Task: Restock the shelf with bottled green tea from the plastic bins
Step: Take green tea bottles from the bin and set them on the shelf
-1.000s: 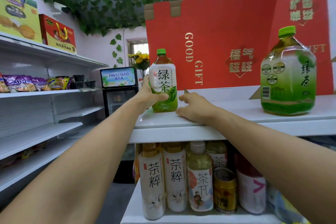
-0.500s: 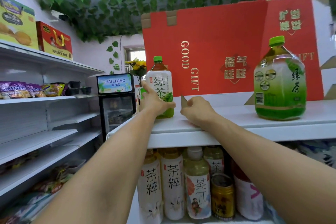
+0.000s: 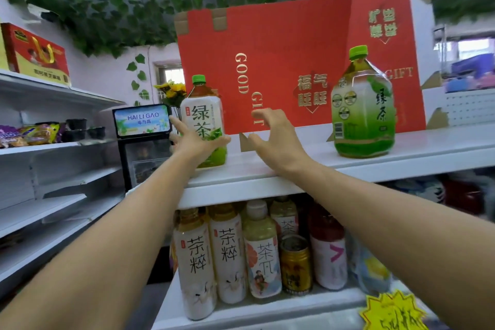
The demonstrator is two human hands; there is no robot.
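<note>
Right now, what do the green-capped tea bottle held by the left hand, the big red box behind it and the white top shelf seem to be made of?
Green-capped tea bottle: clear plastic, apparently; brown tea shows above a glossy label.
Big red box: printed cardboard; brown flaps show at its top edge.
White top shelf: probably painted metal; smooth, faintly glossy.

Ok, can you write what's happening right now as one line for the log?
step: placing | left hand: gripping white-labelled green tea bottle upright on white top shelf | right hand: open, lifted, holding nothing

White shelf [image 3: 294, 169]: 2 tea btls [image 3: 363, 104], red box [image 3: 281, 61]
</note>
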